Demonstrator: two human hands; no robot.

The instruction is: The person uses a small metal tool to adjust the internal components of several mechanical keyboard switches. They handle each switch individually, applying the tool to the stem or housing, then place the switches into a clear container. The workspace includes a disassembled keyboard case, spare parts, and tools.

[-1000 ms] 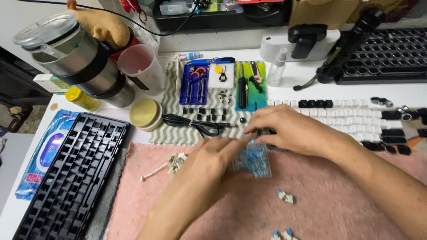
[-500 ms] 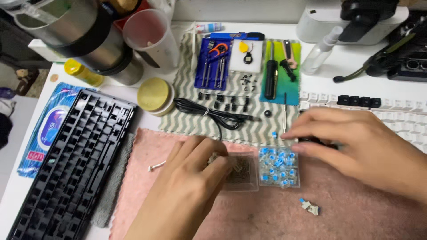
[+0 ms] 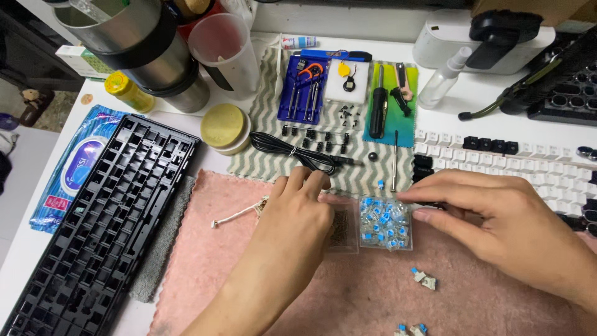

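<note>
While both hands meet over a pink towel [image 3: 348,292], the left hand [image 3: 292,218] rests curled beside a small clear plastic box [image 3: 385,223] filled with blue-topped keyboard switches, its fingertips touching the box's left, emptier section; whether it pinches anything cannot be told. The right hand [image 3: 497,218] reaches in from the right, thumb and forefinger brought close together at the box's far right edge, possibly gripping its rim or lid, though the contact itself is hard to make out. Judging by the layout, the work looks only partly done: a black keyboard frame [image 3: 106,218] lies at the left with every socket still bare, a few loose switches [image 3: 424,279] sit on the towel near the box, and rows of white and black keycaps [image 3: 497,146] wait at the far right. Farther back, on a grey zigzag mat [image 3: 273,106], are a blue tool set [image 3: 305,87], a black screwdriver [image 3: 377,102], a coiled black cable [image 3: 292,149] and small black parts. A steel tumbler [image 3: 143,50], a clear plastic cup [image 3: 227,50], a round yellow-lidded tin [image 3: 225,126] and a packet of wet wipes [image 3: 78,165] crowd the white desk [image 3: 448,121].
</note>
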